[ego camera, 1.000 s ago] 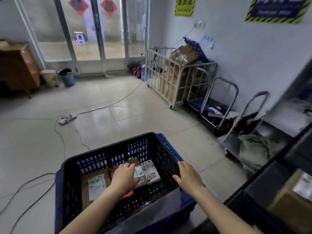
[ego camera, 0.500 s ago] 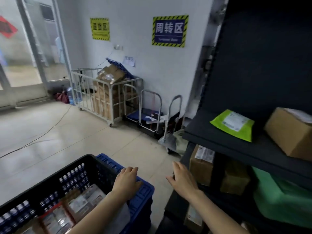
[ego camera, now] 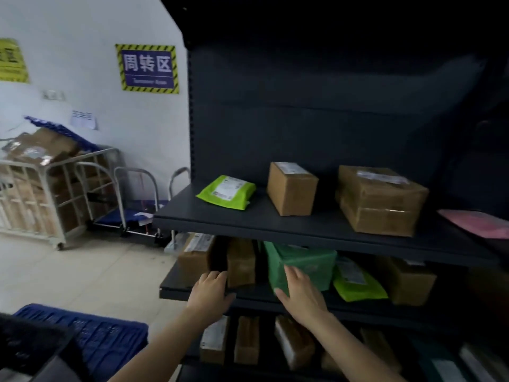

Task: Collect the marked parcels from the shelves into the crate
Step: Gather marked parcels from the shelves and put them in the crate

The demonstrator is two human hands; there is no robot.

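Left hand: the left hand (ego camera: 210, 295) is out over the front lip of the middle shelf (ego camera: 176, 293), fingers straight, holding nothing, fingertips just short of a narrow brown box (ego camera: 241, 261).
Right hand: the right hand (ego camera: 301, 295) is open and empty too, fingers reaching up onto the green parcel (ego camera: 308, 260). Touching or only close? The blur won't say.
Parcels: there are plenty on offer. On the upper shelf (ego camera: 261, 217) sit a lime mailer (ego camera: 225, 191), a small box (ego camera: 292, 188), a bigger box (ego camera: 380, 199) and a pink mailer (ego camera: 476, 223), with more boxes on the rows below. Which ones carry the mark cannot be read from here.
Crate: the black crate (ego camera: 27, 343) is down in the left corner, against a blue crate (ego camera: 96, 332) and well apart from both hands. Its inside is out of view.
Progress: looks like mid-collection, with no parcel gripped, the shelves loaded and the crate's tally unknown.
Next: probably a grip on the green parcel, then a carry down-left to the crate.
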